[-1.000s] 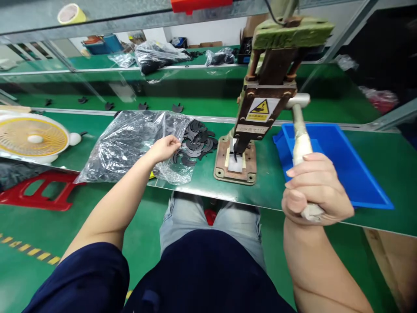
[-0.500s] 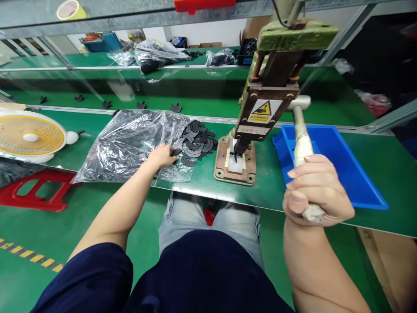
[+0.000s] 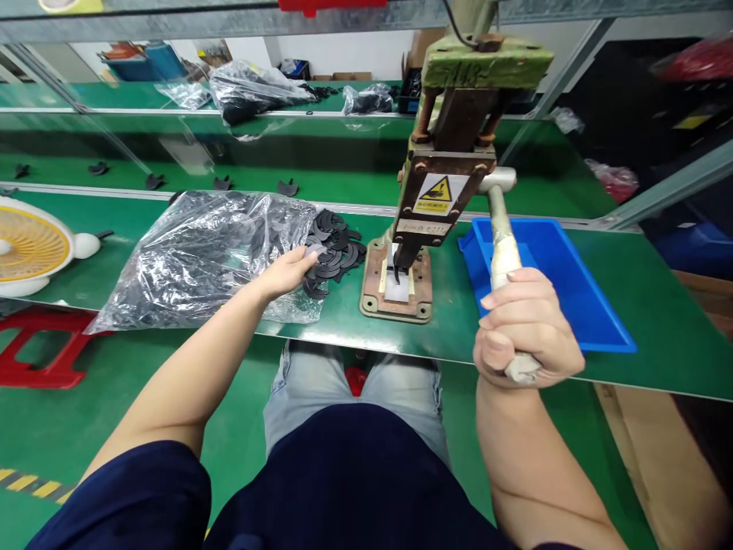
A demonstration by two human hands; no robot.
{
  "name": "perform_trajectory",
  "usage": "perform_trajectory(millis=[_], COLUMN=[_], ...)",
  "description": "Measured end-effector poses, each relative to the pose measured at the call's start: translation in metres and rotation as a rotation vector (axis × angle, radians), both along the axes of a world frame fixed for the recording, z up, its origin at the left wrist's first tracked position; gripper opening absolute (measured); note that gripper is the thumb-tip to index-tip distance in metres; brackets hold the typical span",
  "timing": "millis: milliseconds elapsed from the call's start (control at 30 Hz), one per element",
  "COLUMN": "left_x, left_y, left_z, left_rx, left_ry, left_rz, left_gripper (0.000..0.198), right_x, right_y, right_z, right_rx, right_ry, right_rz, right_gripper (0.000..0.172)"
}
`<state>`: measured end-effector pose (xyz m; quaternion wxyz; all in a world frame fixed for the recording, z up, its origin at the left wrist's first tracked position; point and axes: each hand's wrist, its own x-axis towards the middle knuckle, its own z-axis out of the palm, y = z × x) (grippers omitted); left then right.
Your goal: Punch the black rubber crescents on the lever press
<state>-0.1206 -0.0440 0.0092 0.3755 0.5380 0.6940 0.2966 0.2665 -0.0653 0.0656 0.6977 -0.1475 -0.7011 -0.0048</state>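
My right hand (image 3: 524,332) is closed around the pale wrapped lever handle (image 3: 502,244) of a hand press (image 3: 440,176) with a yellow warning label. A black curved part (image 3: 396,269) sits under the press head on its base plate (image 3: 395,294). My left hand (image 3: 289,269) reaches into a pile of black crescent-shaped parts (image 3: 335,248) spilling from a clear plastic bag (image 3: 195,256). Its fingertips pinch at the edge of the pile, touching one part.
A blue tray (image 3: 573,283) lies to the right of the press on the green bench (image 3: 343,321). A yellow fan (image 3: 31,248) stands at the far left, a red stool (image 3: 40,355) below it. Loose black parts (image 3: 154,181) lie on the conveyor behind, more bags beyond.
My left hand has shifted slightly within the pile of black parts, fingers now on a piece at its near edge. The right hand keeps its grip on the lever. The camera view has moved right.
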Motion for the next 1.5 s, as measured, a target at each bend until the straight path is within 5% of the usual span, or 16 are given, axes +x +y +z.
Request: perform_trajectory(millis=[133,367,700,1033,1267,1367,1467,1500], left_x=[0.057,0.111,0.115,0.119,0.122,0.125,0.130,0.130], left_y=[0.016,0.043,0.059,0.069,0.074,0.071,0.065,0.062], left_z=[-0.006,-0.009,-0.025,-0.003,0.006,0.004,-0.001,-0.003], left_rx=[-0.056,-0.003,0.047,-0.231,-0.456,-0.452,-0.415,-0.390], left_ry=[-0.363,-0.209,-0.155,-0.243,-0.344,-0.387,-0.443,-0.468], left_rz=[-0.054,-0.165,-0.269,-0.301,-0.234,-0.197,-0.172,-0.167], left_gripper=[0.036,0.025,0.024,0.033,0.021,0.019,0.019,0.018], right_x=[0.000,-0.001,-0.002,-0.004,-0.006,-0.013,-0.015,-0.013], right_y=[0.000,-0.002,-0.002,-0.007,-0.010,0.001,0.025,0.033], right_z=[0.001,0.003,0.001,0.003,0.002,0.023,0.068,0.084], right_rx=[-0.006,-0.020,-0.010,-0.064,-0.093,-0.001,0.063,0.041], right_ry=[-0.015,-0.019,-0.015,0.005,-0.010,0.085,0.159,0.138], right_rz=[-0.007,-0.015,-0.032,-0.058,-0.067,-0.036,0.040,0.060], right_gripper=[0.034,0.034,0.036,0.039,0.044,0.043,0.021,0.030])
